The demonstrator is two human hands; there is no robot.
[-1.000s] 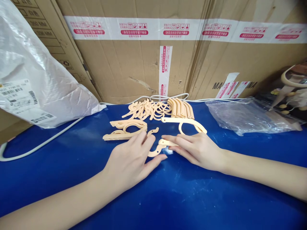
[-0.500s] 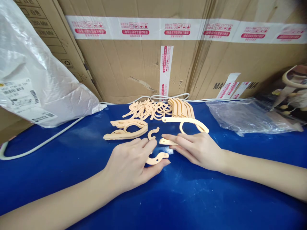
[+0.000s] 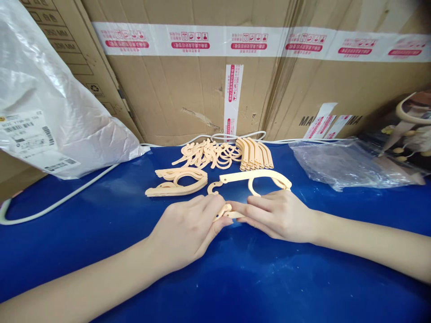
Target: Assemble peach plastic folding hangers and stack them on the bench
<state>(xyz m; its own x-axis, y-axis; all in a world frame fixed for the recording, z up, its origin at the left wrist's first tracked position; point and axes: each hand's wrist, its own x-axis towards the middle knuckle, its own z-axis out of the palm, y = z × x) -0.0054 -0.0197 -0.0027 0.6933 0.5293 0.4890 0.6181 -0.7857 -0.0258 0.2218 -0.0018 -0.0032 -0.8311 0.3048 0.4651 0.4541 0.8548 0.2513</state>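
My left hand is closed, pinching a beige S-curved hook piece between thumb and fingers. Close against it, my right hand grips a beige folding hanger, whose long arm and curved part stick out above the fingers. The other arm's holed end meets the hook piece between my fingertips; whether they are joined I cannot tell. Just beyond my left fingers lies a loose hook piece. Folded hangers lie stacked to its left. Farther back are a heap of curved pieces and a row of hanger arms.
Large cardboard boxes wall off the back of the blue table. At left stands a white plastic parcel bag, with a pale cable beside it. A clear plastic bag lies at the back right.
My hands have come together. The right hand has brought the hanger slightly left and toward me, so its arm end now meets the hook piece, which the left hand has tilted.
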